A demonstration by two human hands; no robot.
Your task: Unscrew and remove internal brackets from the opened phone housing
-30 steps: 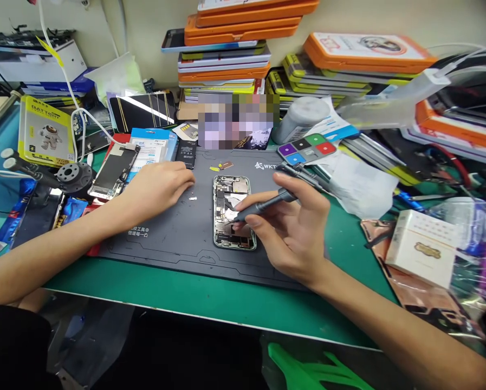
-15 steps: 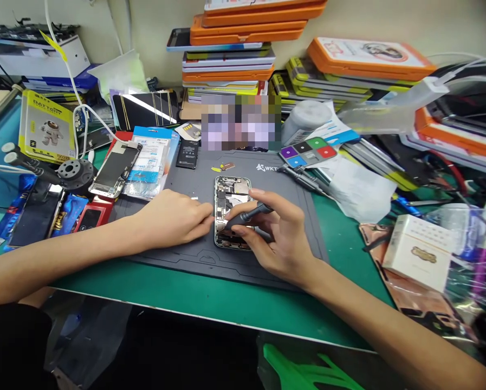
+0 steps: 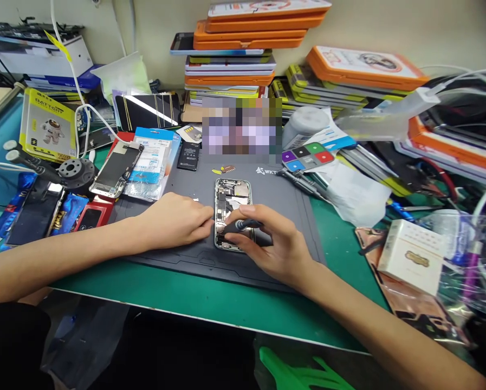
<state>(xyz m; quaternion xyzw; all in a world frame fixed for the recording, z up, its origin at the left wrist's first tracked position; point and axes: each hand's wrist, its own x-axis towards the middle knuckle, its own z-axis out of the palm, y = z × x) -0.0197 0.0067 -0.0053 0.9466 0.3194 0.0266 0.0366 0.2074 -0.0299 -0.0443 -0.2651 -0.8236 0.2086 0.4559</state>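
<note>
An opened phone (image 3: pixel 233 190) with its inner parts bare lies on the dark grey work mat (image 3: pixel 177 254). My left hand (image 3: pixel 181 218) rests at the phone's left edge, fingers curled together, the fingertips against its frame. In my right hand (image 3: pixel 277 238) is a dark screwdriver (image 3: pixel 248 222), pinched between thumb and fingers over the lower half of the phone. The screwdriver's tip is hard to make out, and the hand covers the phone's lower right side. Just above the phone sits a small copper-coloured part (image 3: pixel 228 169).
A black battery (image 3: pixel 188 156) and a detached phone screen (image 3: pixel 116 169) lie to the left. Stacked orange and yellow boxes (image 3: pixel 251 40) stand at the back. On the right are a coloured magnetic pad (image 3: pixel 308 155), a white box (image 3: pixel 412 255) and plastic wrapping. The table's front edge (image 3: pixel 210 317) runs below.
The screwdriver and my right hand have shifted slightly down over the phone, and the right fingers have folded in closer. My left hand stays at the phone's edge. The view has shifted a little.
</note>
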